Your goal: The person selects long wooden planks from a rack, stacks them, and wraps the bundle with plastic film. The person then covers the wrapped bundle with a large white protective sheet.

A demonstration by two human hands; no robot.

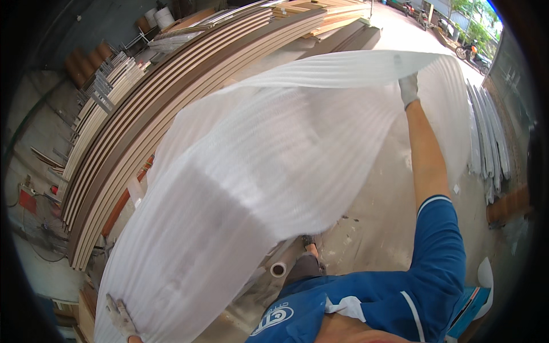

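A large white, see-through foam sheet billows in front of me, from the lower left to the upper right. My right hand, in a light grey glove, is raised on an outstretched arm and closed on the sheet's upper edge. Its fingers show only faintly through the material. At the lower left my left hand, also gloved, lies against the sheet with its fingers stretched out and apart. Part of the floor and one of my legs are hidden behind the sheet.
Long brown and beige profiles are stacked along the left and far side. Grey wrapped bars lean by the right wall. A roll with a hollow core stands near my foot. Motorbikes are parked outside at the far right.
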